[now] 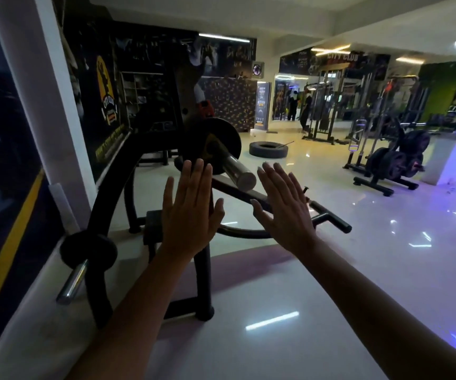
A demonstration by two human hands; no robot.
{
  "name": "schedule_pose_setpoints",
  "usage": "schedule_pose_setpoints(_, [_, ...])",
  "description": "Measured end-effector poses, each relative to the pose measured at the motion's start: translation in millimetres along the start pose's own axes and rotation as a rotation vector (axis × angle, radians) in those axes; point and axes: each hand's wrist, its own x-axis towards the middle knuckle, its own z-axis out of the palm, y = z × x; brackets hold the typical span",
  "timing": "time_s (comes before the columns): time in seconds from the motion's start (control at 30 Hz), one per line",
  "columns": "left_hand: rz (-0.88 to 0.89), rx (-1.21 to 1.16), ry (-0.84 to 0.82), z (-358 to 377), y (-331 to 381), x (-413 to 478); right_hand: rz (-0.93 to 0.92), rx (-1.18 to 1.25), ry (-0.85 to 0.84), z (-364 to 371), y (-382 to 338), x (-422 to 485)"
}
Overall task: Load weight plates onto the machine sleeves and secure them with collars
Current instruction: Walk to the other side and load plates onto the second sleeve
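Observation:
A black weight plate (215, 138) sits on the machine's chrome sleeve (239, 172), whose bare end points toward me. My left hand (191, 207) and my right hand (284, 207) are held up flat, fingers apart, backs toward me, just in front of and below the sleeve's end. Neither hand touches or holds anything. A second chrome sleeve (73, 281) with a small black plate (88, 249) at its base juts out low on the left. A red piece (206, 106) shows behind the upper plate; whether it is a collar is unclear.
The black machine frame (111, 201) stands against a poster wall on the left. A rack of plates (398, 163) is at the right, a tyre (268, 149) lies on the glossy floor, and people stand by cable machines far back.

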Motion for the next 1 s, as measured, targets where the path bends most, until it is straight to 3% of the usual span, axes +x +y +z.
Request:
schedule_pose_setpoints(0.23, [-0.055,0.007,-0.123,-23.3,-79.3,-72.7,0.018,0.094,-0.077,52.2,-97.0,-8.4])
schedule_pose_setpoints(0.6, [-0.114,0.057,-0.296,-20.2,-279.4,-155.3,0.083,0.248,-0.236,205.9,-259.6,6.3])
schedule_pose_setpoints(0.8, [-0.216,0.05,-0.406,38.8,-371.0,-177.2,0.108,0.318,-0.392,307.3,-299.1,24.5])
schedule_pose_setpoints(1.0, [-0.285,0.087,-0.505,148.2,-460.6,-182.9,0.181,0.405,-0.581,457.9,-303.0,37.2])
